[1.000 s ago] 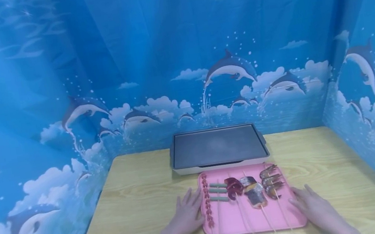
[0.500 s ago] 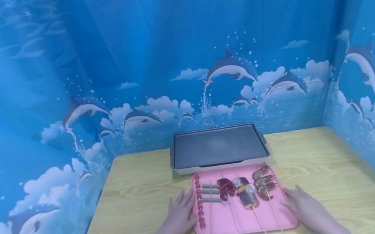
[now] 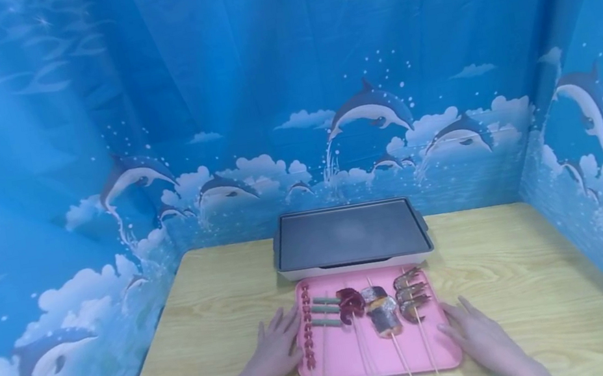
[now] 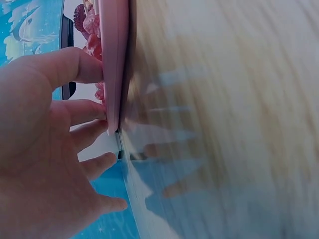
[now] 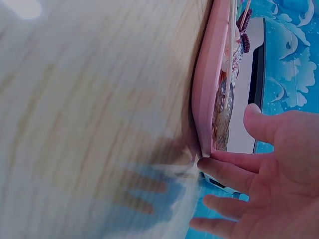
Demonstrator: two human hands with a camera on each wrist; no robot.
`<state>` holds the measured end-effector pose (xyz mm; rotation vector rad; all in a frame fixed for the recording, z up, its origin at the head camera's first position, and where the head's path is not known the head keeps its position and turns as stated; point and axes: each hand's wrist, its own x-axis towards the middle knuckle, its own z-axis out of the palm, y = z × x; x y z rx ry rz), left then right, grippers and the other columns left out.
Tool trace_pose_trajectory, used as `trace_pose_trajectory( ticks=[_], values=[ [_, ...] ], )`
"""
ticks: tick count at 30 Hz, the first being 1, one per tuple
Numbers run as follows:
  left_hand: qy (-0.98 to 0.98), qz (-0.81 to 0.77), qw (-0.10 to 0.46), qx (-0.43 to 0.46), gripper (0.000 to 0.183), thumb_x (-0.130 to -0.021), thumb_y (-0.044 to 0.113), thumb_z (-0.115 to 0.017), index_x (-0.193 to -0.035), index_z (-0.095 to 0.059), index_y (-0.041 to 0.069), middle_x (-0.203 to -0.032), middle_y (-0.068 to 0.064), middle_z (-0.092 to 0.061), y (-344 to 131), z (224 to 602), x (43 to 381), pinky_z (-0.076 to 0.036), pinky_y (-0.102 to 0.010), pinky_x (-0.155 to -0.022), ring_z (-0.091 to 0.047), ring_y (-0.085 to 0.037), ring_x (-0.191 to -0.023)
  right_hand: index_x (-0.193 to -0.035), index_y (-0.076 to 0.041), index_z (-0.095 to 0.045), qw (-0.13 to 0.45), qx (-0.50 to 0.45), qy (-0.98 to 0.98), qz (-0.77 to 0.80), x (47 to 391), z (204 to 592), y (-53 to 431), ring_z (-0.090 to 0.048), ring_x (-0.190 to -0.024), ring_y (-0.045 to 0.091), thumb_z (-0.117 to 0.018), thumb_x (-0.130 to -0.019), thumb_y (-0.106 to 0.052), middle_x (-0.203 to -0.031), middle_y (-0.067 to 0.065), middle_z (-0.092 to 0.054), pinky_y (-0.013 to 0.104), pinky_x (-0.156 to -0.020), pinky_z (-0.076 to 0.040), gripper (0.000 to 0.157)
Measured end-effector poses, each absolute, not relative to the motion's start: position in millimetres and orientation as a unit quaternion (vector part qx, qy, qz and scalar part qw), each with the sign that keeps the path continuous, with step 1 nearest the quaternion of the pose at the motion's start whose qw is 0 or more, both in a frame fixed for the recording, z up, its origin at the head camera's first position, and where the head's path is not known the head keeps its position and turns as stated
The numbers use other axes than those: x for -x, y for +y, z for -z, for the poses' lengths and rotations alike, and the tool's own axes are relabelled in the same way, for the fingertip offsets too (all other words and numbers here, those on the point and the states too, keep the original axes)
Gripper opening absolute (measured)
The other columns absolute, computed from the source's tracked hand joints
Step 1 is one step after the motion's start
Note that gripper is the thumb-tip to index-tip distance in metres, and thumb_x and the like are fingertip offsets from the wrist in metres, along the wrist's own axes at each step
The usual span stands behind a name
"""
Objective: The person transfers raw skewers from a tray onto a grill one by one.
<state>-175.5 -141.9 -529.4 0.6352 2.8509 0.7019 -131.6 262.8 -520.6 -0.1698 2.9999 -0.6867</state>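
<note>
A pink tray [image 3: 343, 365] lies on the table with several food skewers across it, their sticks poking past its near edge. From left to right are a skewer of small red pieces [image 3: 308, 331], green strips [image 3: 325, 308], dark red octopus tentacles [image 3: 350, 305], silvery fish chunks [image 3: 384, 319] and shrimp [image 3: 411, 295]. My left hand [image 3: 271, 354] has spread fingers at the tray's left side; in the left wrist view its thumb [image 4: 89, 68] meets the rim. At the right side, my right hand [image 3: 478, 331] touches the tray corner with extended fingertips [image 5: 204, 163].
Directly behind the tray stands a rectangular electric griddle [image 3: 350, 236] with a dark plate and a light base. A wood-grain table [image 3: 204, 322] lies under everything. Blue dolphin-print curtains [image 3: 285, 85] enclose the back and sides.
The tray has slid to the left along the front of the griddle, its skewers riding with it. Both hands have moved left with it, at its sides. The griddle has stayed put.
</note>
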Motion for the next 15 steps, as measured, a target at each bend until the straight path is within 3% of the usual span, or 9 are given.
trace_pose_trajectory(
  ticks=[9,15],
  values=[
    [0.946,-0.239,0.072,-0.209,0.067,-0.093,0.021,-0.062,-0.151,-0.04,-0.003,-0.164,-0.016,-0.03,-144,528,175,-0.007,-0.077,-0.116,-0.02,-0.047,-0.15,-0.144,0.002,-0.051,-0.032,0.133,0.973,0.186,138,526,274,-0.033,-0.141,0.055,-0.063,-0.1,-0.03,-0.152,0.027,-0.043,0.074,-0.107,-0.033,0.056],
    [0.944,-0.245,0.074,-0.207,0.067,-0.093,0.022,-0.063,-0.151,-0.04,-0.002,-0.164,-0.016,-0.03,-144,528,175,-0.006,-0.077,-0.116,-0.019,-0.048,-0.15,-0.148,-0.002,-0.048,-0.037,0.173,0.967,0.181,141,529,280,-0.034,-0.142,0.05,-0.063,-0.099,-0.033,-0.155,0.019,-0.042,0.077,-0.106,-0.031,0.06]
  ],
)
